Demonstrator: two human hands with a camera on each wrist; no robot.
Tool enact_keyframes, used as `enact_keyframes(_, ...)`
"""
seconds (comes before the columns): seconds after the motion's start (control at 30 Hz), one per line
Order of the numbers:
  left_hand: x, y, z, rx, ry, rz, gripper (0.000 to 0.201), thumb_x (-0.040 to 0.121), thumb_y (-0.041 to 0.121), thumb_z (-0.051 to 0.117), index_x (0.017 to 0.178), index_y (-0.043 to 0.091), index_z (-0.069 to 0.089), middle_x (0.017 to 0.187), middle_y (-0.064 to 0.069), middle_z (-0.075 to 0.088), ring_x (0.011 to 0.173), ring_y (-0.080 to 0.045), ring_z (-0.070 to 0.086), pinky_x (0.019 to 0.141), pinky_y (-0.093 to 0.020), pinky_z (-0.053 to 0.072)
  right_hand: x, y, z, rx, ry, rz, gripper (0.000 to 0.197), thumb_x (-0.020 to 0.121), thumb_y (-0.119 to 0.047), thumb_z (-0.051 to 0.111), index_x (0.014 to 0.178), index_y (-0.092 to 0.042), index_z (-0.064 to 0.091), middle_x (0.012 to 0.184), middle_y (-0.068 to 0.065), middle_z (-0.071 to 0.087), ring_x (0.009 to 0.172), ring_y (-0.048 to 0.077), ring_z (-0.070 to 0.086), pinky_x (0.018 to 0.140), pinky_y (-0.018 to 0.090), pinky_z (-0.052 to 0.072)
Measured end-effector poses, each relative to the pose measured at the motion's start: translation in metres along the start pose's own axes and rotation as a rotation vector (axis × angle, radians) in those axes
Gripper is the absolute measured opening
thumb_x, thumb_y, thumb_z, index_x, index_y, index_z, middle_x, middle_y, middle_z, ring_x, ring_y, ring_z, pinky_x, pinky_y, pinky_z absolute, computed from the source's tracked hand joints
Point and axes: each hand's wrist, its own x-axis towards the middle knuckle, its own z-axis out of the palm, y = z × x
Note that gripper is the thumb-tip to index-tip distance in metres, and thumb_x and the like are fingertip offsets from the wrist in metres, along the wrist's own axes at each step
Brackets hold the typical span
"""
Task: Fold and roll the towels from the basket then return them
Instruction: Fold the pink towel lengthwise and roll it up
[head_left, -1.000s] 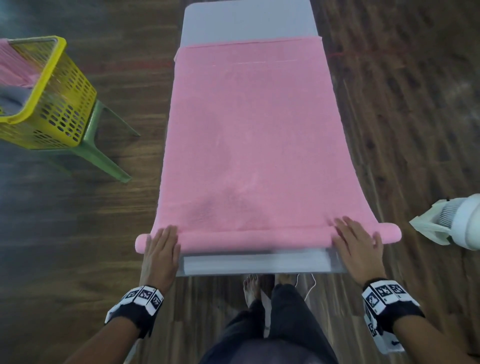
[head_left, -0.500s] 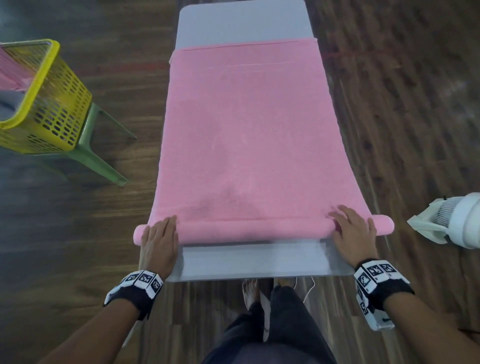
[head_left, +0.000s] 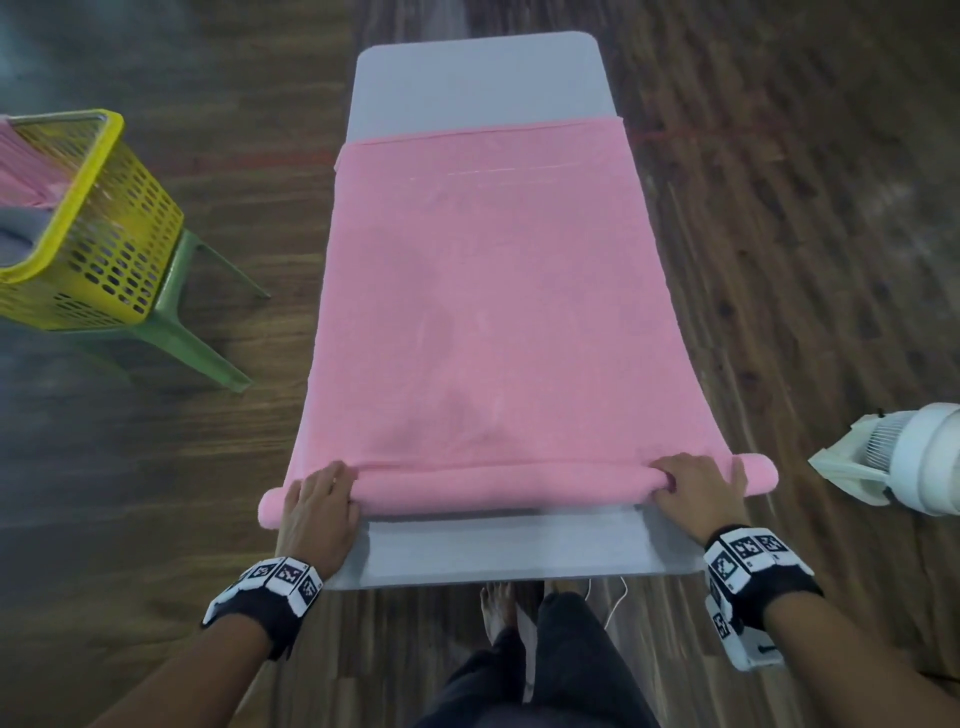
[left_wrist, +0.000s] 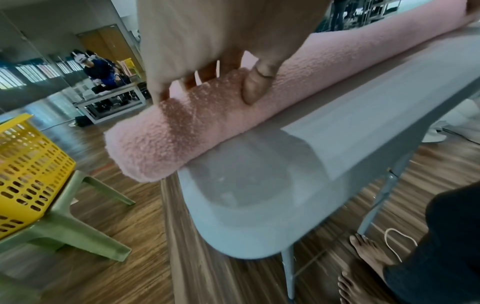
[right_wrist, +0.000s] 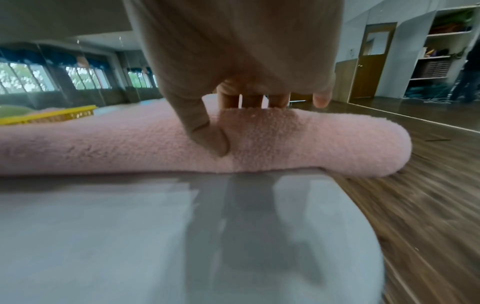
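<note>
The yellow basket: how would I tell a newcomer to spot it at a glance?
Start from the long grey table with the pink towel spread along it, and look left across the wooden floor. There the basket rests on a green stool. It is the only yellow thing, its walls perforated with slots, and pink cloth shows inside.

Toward twelve o'clock the pink towel (head_left: 488, 312) lies flat along the counter (head_left: 478, 88), so my fingers (head_left: 332, 475) meet nothing there. At ten o'clock the yellow basket (head_left: 98, 234) stands well apart; at three o'clock a white fan (head_left: 914, 462) sits near.
</note>
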Motion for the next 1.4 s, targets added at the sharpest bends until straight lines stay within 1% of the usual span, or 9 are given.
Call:
enact_keyframes(0.17,0.001,0.007,0.011,0.001,-0.081,-0.001,0.058,0.094,0.039,0.043,0.143,0.008,0.04,0.146,-0.011,0.044,0.136,-0.033,0.039,0.112,-0.053,0.025,0.003,-0.002,0.01,0.014,-0.042,-0.1,0.057,0.1,-0.048,0.036,0.152,-0.035,0.017,0.159,-0.018,0.013,0.149,0.013,0.008,0.114,0.059,-0.006)
enact_keyframes(0.3,-0.009,0.011,0.017,0.033,-0.09,-0.001,0.052,0.066,0.018,0.077,0.115,0.01,0.061,0.114,-0.007,0.066,0.109,-0.03,0.06,0.1,-0.055,0.041,-0.011,0.008,0.029,-0.051,0.017,-0.148,0.061,0.079,-0.027,0.071,0.135,-0.027,0.05,0.137,-0.004,0.054,0.134,0.024,0.041,0.113,0.064,0.015)
enact_keyframes(0.47,-0.003,0.013,0.002,0.076,-0.054,-0.013,0.033,0.073,0.036,0.038,0.083,0.02,0.065,0.082,0.001,0.067,0.077,-0.025,0.06,0.077,-0.041,0.046,0.005,0.005,0.013,-0.077,0.042,-0.145,0.043,0.072,-0.037,0.053,0.113,-0.032,0.066,0.113,-0.01,0.066,0.108,0.021,0.056,0.108,0.05,0.021)
enact_keyframes(0.67,0.006,0.015,0.014,0.003,0.024,-0.06,0.053,0.097,0.031,0.03,0.143,0.006,0.038,0.144,-0.012,0.045,0.135,-0.032,0.04,0.113,-0.051,0.023,0.014,0.0,0.008,-0.022,0.133,-0.183,0.05,0.09,-0.03,0.036,0.139,-0.025,0.048,0.147,-0.004,0.046,0.136,0.02,0.04,0.113,0.056,0.018)
enact_keyframes(0.83,-0.012,0.013,0.023,0.04,-0.078,0.031,0.072,0.067,0.024,0.082,0.13,0.006,0.053,0.13,-0.011,0.059,0.124,-0.033,0.053,0.106,-0.055,0.036,-0.003,0.012,0.029,-0.046,0.049,-0.202,0.063,0.075,-0.025,0.072,0.134,-0.026,0.05,0.138,-0.005,0.054,0.133,0.024,0.044,0.113,0.056,0.023)
enact_keyframes(1.0,0.005,0.013,0.002,0.043,-0.058,0.02,0.031,0.065,0.028,0.066,0.094,0.019,0.066,0.093,0.002,0.068,0.086,-0.024,0.061,0.084,-0.042,0.044,0.012,0.003,0.008,-0.1,0.022,-0.168,0.043,0.07,-0.041,0.047,0.106,-0.029,0.065,0.101,-0.008,0.067,0.098,0.022,0.056,0.1,0.044,0.033)
enact_keyframes(1.2,0.023,0.013,0.005,-0.068,-0.036,-0.035,0.051,0.096,0.013,0.04,0.146,0.007,0.034,0.151,-0.01,0.037,0.141,-0.028,0.031,0.117,-0.047,0.016,0.025,-0.009,0.0,-0.007,0.06,-0.174,0.051,0.096,-0.034,0.025,0.144,-0.027,0.04,0.149,-0.008,0.041,0.14,0.014,0.032,0.116,0.056,0.008)
enact_keyframes(1.3,0.011,0.013,0.014,-0.009,-0.097,0.023,0.062,0.085,0.016,0.057,0.143,0.006,0.039,0.147,-0.008,0.043,0.139,-0.027,0.036,0.115,-0.049,0.021,0.017,-0.005,0.014,-0.043,-0.072,-0.185,0.06,0.097,-0.05,0.039,0.151,-0.027,0.026,0.156,-0.014,0.027,0.148,0.014,0.016,0.117,0.051,-0.002)
enact_keyframes(1.4,-0.002,0.009,0.018,0.011,-0.1,0.056,0.07,0.064,0.014,0.076,0.13,0.006,0.054,0.129,-0.008,0.06,0.123,-0.028,0.054,0.105,-0.052,0.037,0.006,0.001,0.023,-0.019,0.015,-0.202,0.057,0.081,-0.032,0.066,0.135,-0.028,0.047,0.139,-0.007,0.051,0.138,0.019,0.037,0.117,0.054,0.009)
